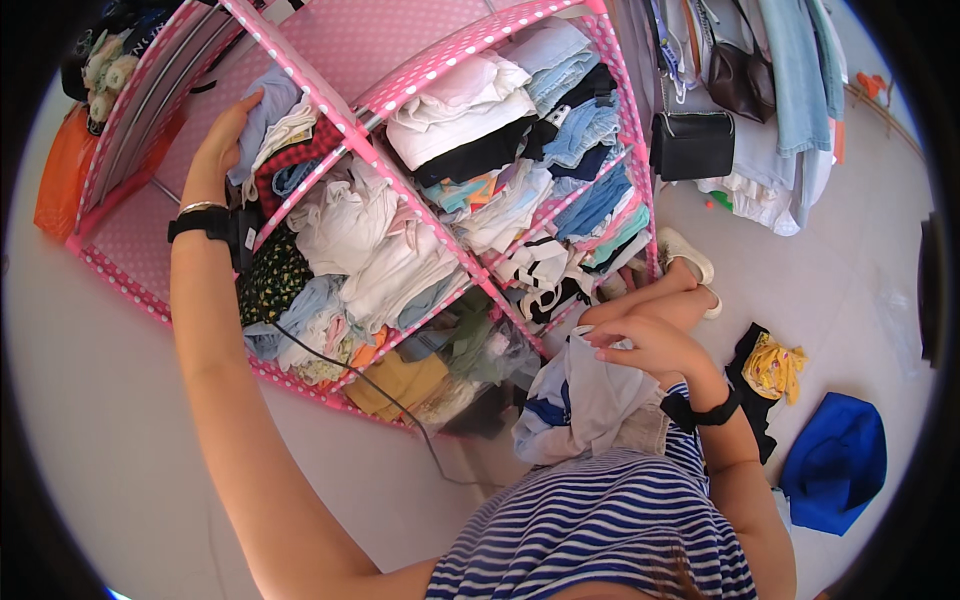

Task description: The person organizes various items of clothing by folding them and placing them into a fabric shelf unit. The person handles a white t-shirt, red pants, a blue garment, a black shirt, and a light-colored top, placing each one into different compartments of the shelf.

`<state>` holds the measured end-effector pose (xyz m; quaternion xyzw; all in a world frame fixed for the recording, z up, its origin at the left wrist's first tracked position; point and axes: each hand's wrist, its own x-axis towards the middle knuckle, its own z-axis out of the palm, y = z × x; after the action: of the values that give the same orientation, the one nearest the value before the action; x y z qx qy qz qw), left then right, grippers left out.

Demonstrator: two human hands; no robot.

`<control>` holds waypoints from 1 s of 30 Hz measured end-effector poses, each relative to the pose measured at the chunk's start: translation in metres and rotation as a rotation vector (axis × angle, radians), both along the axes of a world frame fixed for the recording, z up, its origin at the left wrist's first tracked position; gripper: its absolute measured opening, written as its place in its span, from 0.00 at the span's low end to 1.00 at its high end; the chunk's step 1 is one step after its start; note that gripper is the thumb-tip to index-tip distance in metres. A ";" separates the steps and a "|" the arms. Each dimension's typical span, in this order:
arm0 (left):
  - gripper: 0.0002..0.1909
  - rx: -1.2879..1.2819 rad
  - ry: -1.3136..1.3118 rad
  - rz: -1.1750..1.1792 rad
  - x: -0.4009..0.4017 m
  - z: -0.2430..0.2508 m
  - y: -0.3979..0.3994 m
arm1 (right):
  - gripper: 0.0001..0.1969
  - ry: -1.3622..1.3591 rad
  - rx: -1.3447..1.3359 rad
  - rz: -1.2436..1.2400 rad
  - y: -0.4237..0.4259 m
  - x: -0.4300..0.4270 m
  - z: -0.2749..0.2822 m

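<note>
My left hand (229, 135) reaches into an upper compartment of a pink polka-dot fabric wardrobe (420, 206). Its fingers press against a folded light blue-grey garment (271, 105), beside a cream folded cloth (289, 135) and a red-and-black checked garment (319, 154); whether it grips the garment is unclear. Near my lap, my right hand (649, 341) rests its fingers on the top of a bunched pale grey garment (592, 382) with a dark blue patch. How firmly the fingers hold it cannot be told. Below the left hand lies a pile of white clothes (375, 240).
Folded jeans (596, 202) and other clothes fill the right shelves. A black handbag (692, 145) hangs among clothes at the upper right. A blue fabric item (834, 465) and a yellow cloth (772, 367) lie on the floor. A dark cable (390, 397) crosses the wardrobe's lower front.
</note>
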<state>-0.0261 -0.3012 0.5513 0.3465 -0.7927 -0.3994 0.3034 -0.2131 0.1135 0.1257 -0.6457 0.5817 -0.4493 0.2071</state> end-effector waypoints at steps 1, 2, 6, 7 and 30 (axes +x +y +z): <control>0.26 -0.072 0.093 0.138 0.002 0.001 -0.005 | 0.15 0.072 -0.010 0.009 -0.005 0.005 0.007; 0.26 -0.076 0.093 0.146 0.007 0.003 -0.016 | 0.16 0.144 -0.021 0.018 -0.009 0.010 0.014; 0.27 -0.248 0.318 0.239 0.048 0.025 -0.034 | 0.18 0.115 0.008 0.101 -0.020 0.021 0.033; 0.28 -0.281 0.411 0.215 0.060 0.030 -0.027 | 0.20 0.051 -0.044 0.085 -0.022 0.022 0.040; 0.34 -1.195 -0.191 -0.759 -0.050 -0.275 0.286 | 0.28 -1.604 -0.345 0.209 -0.039 0.054 0.063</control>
<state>-0.0761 -0.0153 0.2765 -0.1452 -0.9650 0.0571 0.2109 -0.1593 0.0742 0.1882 -0.2025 0.1169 -0.8351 0.4979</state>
